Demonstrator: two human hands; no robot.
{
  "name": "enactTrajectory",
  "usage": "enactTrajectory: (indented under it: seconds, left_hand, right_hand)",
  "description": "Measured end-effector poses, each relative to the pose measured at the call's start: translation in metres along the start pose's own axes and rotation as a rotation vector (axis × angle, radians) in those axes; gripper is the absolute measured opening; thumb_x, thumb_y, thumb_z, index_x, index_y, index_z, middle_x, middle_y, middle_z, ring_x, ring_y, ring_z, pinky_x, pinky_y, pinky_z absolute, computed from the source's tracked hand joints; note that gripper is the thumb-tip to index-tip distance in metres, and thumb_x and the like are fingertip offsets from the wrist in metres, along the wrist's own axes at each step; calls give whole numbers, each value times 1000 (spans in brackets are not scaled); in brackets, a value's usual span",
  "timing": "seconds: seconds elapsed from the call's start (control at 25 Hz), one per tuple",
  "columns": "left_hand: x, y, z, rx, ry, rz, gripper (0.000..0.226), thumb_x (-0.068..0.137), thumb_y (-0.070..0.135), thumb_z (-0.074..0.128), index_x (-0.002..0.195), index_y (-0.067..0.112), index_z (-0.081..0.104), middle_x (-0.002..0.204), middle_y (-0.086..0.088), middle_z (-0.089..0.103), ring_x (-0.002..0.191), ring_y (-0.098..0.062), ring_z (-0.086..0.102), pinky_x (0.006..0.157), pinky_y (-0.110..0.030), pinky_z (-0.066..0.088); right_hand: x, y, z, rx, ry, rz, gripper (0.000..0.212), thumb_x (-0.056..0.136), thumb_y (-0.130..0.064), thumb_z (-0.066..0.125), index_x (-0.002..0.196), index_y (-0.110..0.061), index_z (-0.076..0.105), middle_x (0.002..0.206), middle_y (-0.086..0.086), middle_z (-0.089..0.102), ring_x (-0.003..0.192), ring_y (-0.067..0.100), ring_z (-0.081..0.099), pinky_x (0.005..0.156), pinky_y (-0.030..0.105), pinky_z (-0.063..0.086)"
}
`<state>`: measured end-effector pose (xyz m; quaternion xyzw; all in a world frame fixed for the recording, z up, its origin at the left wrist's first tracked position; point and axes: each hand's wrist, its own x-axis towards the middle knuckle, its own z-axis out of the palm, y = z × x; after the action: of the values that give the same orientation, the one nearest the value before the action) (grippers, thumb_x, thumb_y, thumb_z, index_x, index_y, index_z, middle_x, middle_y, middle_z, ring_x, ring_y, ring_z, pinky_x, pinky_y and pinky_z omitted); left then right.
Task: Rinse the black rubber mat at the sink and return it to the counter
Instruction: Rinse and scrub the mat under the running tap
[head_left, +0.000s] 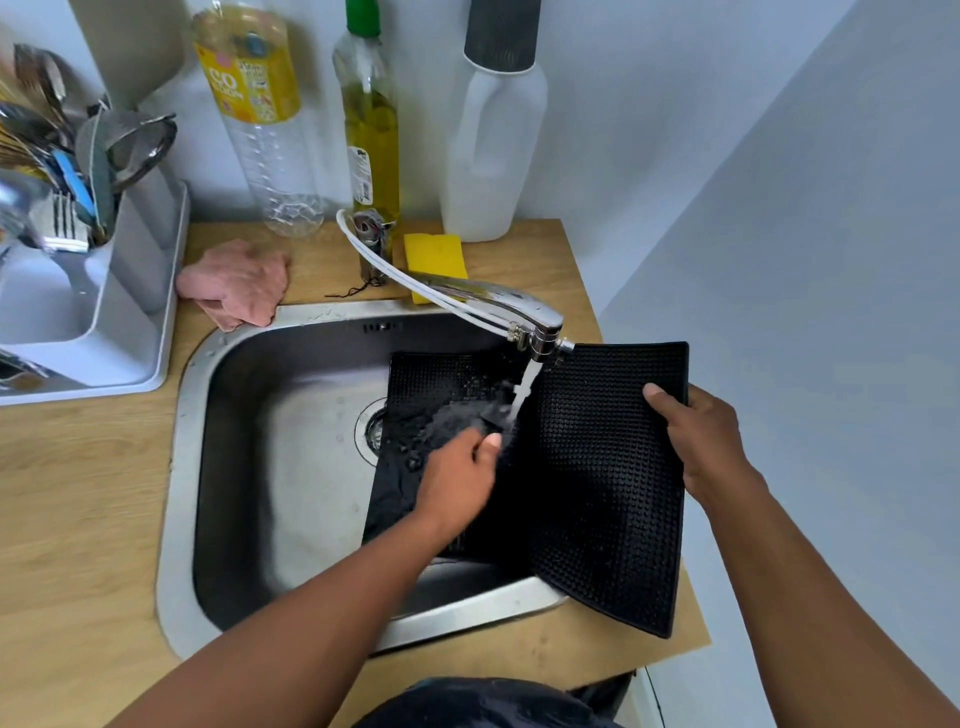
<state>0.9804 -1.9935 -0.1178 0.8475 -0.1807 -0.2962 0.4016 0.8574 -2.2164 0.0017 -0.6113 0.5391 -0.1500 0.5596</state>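
The black rubber mat (602, 467), studded with small bumps, is bent into a V over the right side of the steel sink (291, 467). Its left half dips into the basin; its right half rests on the sink rim and counter. Water runs from the chrome tap (498, 306) onto the mat's fold. My right hand (701, 441) grips the mat's right edge, thumb on top. My left hand (462, 478) presses on the wet left half just beside the stream, fingers curled and blurred.
On the wooden counter (78, 493) stand a white cutlery rack (104, 291) at left, a pink cloth (234, 283), a yellow sponge (436, 254), a clear bottle (265, 114), an oil bottle (371, 119) and a white jug (493, 150). A wall closes the right side.
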Motion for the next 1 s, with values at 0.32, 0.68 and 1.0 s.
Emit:
enactTrajectory:
  seconds: [0.32,0.68,1.0]
  left_hand:
    - [3,13,10,-43,-136,-88,40,104,49,43,76,20,49,76,-8,71,72,-24,65,69,-37,48]
    - [-4,-9,1,0,-167,-55,41,104,48,44,77,17,49,74,-10,69,70,-26,66,66,-38,49]
    - [14,-58,-33,206,21,-238,38,100,51,46,91,19,62,97,-12,73,94,-35,67,77,-37,51]
  right_hand:
    - [23,-54,35,-957,-22,-568,78,77,-25,71,150,-13,45,141,14,57,138,35,48,110,48,39]
    - [47,-66,106,-1254,-427,-580,35,90,-35,75,118,-15,71,115,12,72,108,33,67,82,32,48]
    - [27,-42,8,-996,-323,-287,16,87,-32,80,89,-21,69,92,1,71,90,23,67,66,28,41]
